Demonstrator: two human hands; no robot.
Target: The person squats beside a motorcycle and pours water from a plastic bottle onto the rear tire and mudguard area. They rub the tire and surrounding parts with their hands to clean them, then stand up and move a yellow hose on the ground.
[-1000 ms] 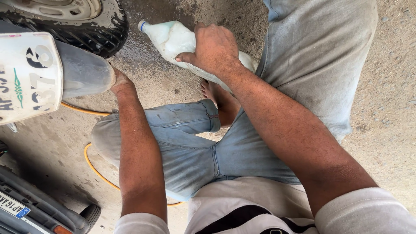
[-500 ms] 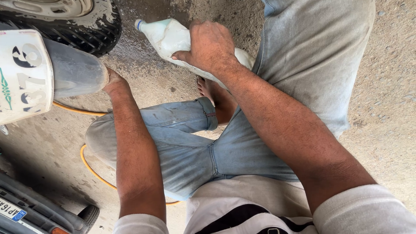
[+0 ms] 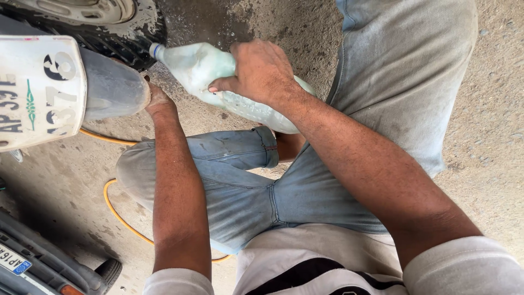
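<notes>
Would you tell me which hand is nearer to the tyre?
Left. The left hand reaches under the mudguard right beside the tyre; the right hand grips the plastic bottle, farther off.

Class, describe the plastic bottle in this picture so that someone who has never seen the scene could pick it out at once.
Start at the black tyre in the top left corner, above the white number plate. Just right of it, over the stained concrete ground, the right hand grips a bottle lying tilted, neck towards the tyre. It alone is translucent pale green plastic with a blue ring at its neck.
</notes>
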